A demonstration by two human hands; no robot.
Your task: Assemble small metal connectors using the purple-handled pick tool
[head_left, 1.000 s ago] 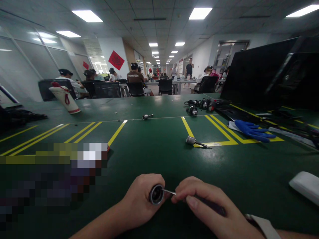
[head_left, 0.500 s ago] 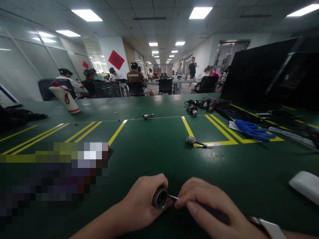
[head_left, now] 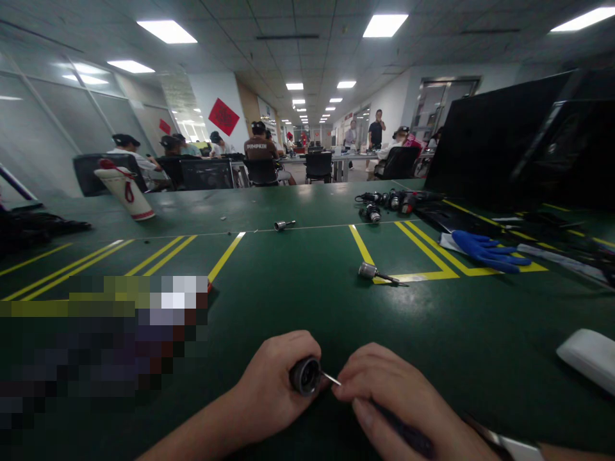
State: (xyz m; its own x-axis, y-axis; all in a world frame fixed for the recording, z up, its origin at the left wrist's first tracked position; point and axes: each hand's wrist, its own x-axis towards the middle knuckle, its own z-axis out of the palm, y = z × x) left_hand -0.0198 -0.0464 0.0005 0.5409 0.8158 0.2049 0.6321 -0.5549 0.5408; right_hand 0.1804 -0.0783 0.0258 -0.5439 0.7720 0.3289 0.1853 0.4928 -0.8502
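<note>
My left hand is closed around a hole saw, a dark metal cup whose hollow round mouth faces me. In my right hand is a screwdriver with a dark handle, partly covered by my fingers. Its thin bright shaft reaches left to the side of the cup, where the tip is hidden. Both hands are low over the green table. Beyond them lies another hole saw with a long drill bit pointing right, and a smaller one sits farther back.
Drill tools and a blue glove lie at the back right, near a large black screen. A white object is at the right edge. At the back left stands a tilted cream cup. Several people sit beyond the table.
My left hand has shifted slightly left and up with the hole saw. My right hand has moved a little left with the screwdriver, whose shaft now slants more steeply.
</note>
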